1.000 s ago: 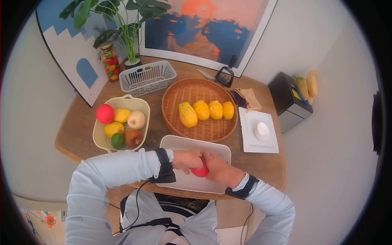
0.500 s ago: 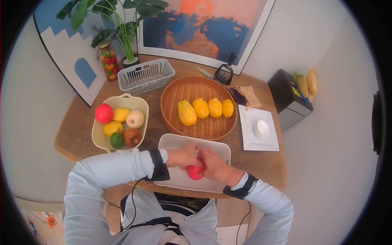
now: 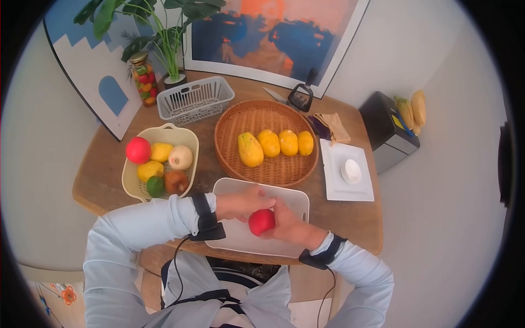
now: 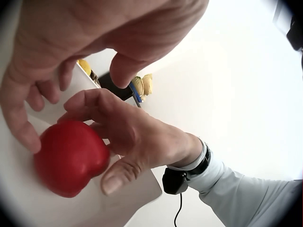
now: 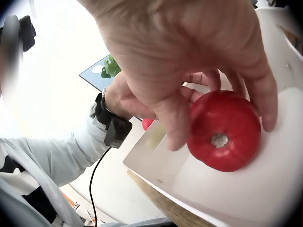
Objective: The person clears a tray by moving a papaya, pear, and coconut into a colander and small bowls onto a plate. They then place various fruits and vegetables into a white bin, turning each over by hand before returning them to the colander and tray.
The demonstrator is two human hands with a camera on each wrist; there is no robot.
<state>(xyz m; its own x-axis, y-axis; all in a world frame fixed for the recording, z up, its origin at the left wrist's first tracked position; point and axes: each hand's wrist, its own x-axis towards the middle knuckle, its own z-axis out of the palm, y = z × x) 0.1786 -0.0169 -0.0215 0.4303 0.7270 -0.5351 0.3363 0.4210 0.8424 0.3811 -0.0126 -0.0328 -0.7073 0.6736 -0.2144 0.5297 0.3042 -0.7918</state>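
A red tomato (image 3: 262, 222) is held over the white bin (image 3: 243, 243) at the table's front edge. My right hand (image 3: 291, 227) grips it from the right, with thumb and fingers around its sides; the pale stem scar (image 5: 219, 140) shows in the right wrist view. On the other side, my left hand (image 3: 239, 203) hovers with loosely bent fingers, one fingertip (image 4: 32, 144) right at the tomato's skin in the left wrist view. Its thumb stands well away from the fruit.
Behind the bin, a round wicker tray (image 3: 229, 158) holds several yellow fruits. At left stands a cream basket (image 3: 191, 139) of mixed produce. A grey basket (image 3: 199, 98) is farther back. On the right, a white plate (image 3: 333, 180) bears a small white bowl (image 3: 350, 171).
My left hand has drawn back to the left and loosened from the tomato. The tomato has shifted slightly left and turned in my right hand, and more of it shows.
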